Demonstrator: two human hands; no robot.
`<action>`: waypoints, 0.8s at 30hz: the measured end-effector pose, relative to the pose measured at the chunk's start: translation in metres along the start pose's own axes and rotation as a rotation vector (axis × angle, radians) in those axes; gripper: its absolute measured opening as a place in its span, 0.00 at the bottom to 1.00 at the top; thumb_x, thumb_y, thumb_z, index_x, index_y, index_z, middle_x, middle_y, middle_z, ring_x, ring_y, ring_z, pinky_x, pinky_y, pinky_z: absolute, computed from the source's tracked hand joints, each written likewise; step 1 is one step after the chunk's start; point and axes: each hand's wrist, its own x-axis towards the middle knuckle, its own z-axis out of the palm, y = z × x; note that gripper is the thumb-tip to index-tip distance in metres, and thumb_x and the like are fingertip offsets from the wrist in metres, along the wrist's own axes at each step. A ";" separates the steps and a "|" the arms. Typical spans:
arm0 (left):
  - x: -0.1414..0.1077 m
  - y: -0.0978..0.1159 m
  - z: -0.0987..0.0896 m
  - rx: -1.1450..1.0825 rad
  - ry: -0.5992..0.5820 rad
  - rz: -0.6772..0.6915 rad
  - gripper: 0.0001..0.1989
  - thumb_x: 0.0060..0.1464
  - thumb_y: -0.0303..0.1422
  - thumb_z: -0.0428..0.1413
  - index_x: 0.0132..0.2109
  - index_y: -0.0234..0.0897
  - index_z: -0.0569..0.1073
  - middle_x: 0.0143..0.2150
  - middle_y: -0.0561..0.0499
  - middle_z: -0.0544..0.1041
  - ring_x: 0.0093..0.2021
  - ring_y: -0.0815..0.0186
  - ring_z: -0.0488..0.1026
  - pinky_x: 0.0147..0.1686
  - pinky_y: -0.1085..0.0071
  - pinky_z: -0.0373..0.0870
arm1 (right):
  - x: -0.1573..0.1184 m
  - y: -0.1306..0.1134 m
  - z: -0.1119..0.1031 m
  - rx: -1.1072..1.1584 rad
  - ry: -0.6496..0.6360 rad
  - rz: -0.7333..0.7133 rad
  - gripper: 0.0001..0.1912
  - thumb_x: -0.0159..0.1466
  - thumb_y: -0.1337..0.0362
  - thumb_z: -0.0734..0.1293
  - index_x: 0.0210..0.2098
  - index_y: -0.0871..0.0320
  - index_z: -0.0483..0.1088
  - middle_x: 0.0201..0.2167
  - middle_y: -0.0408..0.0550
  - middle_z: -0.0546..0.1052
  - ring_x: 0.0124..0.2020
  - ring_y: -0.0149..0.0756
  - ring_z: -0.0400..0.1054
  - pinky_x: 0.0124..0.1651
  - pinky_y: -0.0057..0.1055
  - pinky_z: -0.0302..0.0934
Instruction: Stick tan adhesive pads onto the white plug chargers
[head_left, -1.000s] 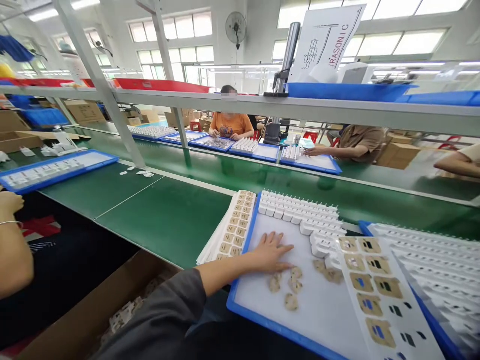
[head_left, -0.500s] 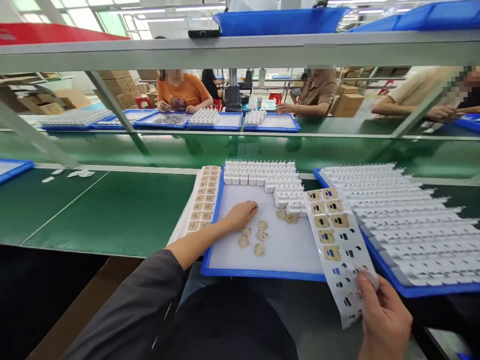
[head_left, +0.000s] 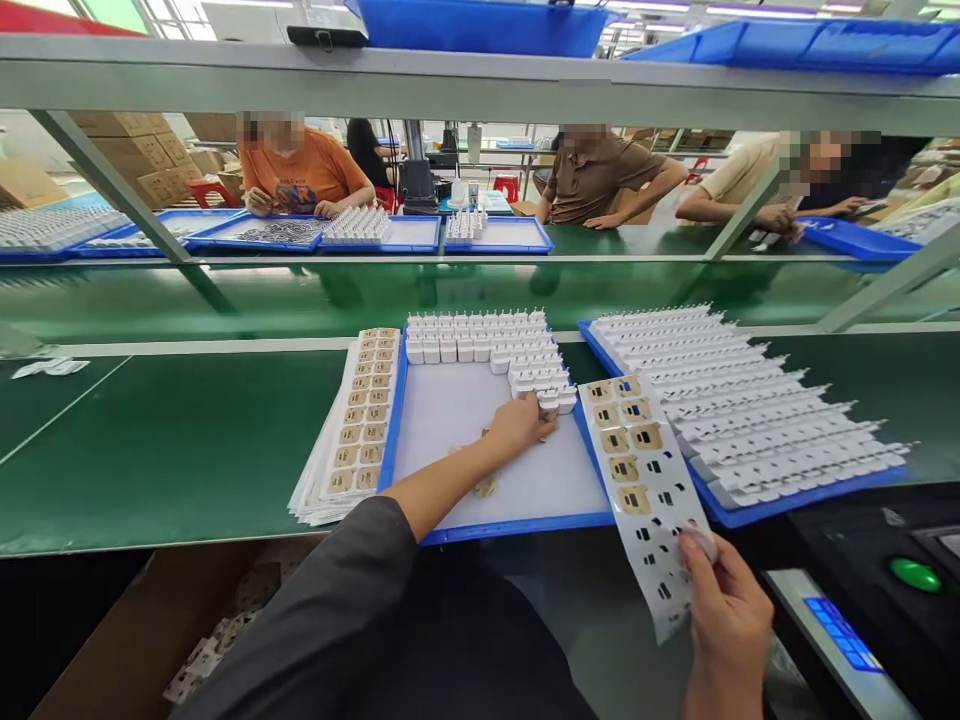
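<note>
My right hand (head_left: 729,605) grips the lower right edge of a white sticker sheet (head_left: 651,545) with thumb and fingers. Tan stickers (head_left: 631,497) remain on its upper part; cut-out gaps run down below. My left hand (head_left: 517,428) reaches across a blue-rimmed tray (head_left: 517,525), its fingers closed beside the nearest white plug-like housings (head_left: 559,398). What lies between those fingertips is mostly hidden, though something tan shows there. Loose tan pieces (head_left: 485,487) lie on the tray's white base, partly covered by my left forearm.
A stack of sticker sheets (head_left: 346,430) lies left of the tray. Rows of white parts (head_left: 765,410) fill another blue tray on the right. At lower right stands a black machine with a green button (head_left: 916,575). Co-workers sit across the bench, behind a metal shelf frame (head_left: 450,90).
My left hand has moved right across the tray to the white housings. The right hand still holds the sheet. The camera view has turned right.
</note>
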 end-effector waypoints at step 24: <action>-0.027 -0.095 -0.041 0.001 0.072 0.382 0.16 0.59 0.29 0.54 0.53 0.37 0.75 0.59 0.41 0.72 0.61 0.55 0.67 0.60 0.61 0.64 | -0.002 -0.005 0.007 -0.079 -0.195 -0.230 0.21 0.56 0.46 0.75 0.34 0.59 0.79 0.28 0.46 0.78 0.29 0.38 0.70 0.32 0.31 0.66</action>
